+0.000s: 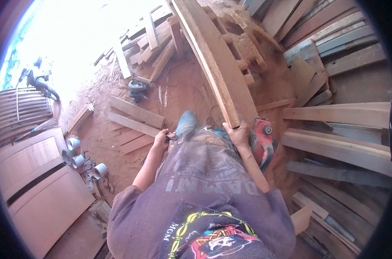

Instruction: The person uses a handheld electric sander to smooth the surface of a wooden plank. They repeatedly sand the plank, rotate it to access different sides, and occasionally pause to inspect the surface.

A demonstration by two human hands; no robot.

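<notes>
A long, narrow wooden strip (213,86) runs away from me along the edge of a wide plank (226,69). My right hand (238,134) is closed round the strip's near end. Beside that hand, at the plank's near end, sits a red and black power tool (265,140), which looks like an electric planer. My left hand (162,139) is low at my left side with its fingers curled. A small dark thing shows at its fingertips, too small to name.
Loose boards (137,116) lie on the sawdust-covered floor, with a dark power tool (137,88) beyond. Cabinet-like wooden panels (49,207) and several pale cups (99,170) are at left. Stacked timber (338,142) fills the right. A sawdust-covered slotted wooden piece (243,47) stands beside the plank.
</notes>
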